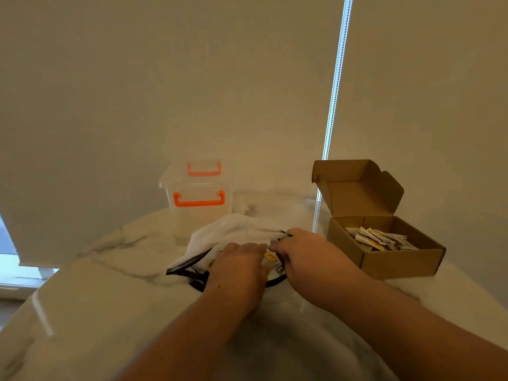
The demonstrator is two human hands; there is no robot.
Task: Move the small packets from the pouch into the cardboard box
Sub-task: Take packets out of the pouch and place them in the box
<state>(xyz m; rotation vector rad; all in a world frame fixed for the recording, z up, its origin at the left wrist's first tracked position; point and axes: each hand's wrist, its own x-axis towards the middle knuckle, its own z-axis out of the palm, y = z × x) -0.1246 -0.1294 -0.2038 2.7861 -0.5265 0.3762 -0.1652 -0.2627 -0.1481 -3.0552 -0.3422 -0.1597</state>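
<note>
A white pouch [233,232] with a black zipper edge lies in the middle of the marble table. My left hand [242,262] reaches into its mouth, fingers hidden inside. My right hand [299,253] grips the pouch's black rim on the right side and holds the mouth apart. A small packet [270,256] with a yellow patch shows between my two hands. To the right stands the brown cardboard box [404,259], lid up, with several small white and yellow packets [378,239] piled inside.
A clear plastic storage box [199,200] with orange handles stands behind the pouch on the left. The round marble table [110,284] ends at its curved left edge. A roller blind and its bead chain [334,105] hang behind.
</note>
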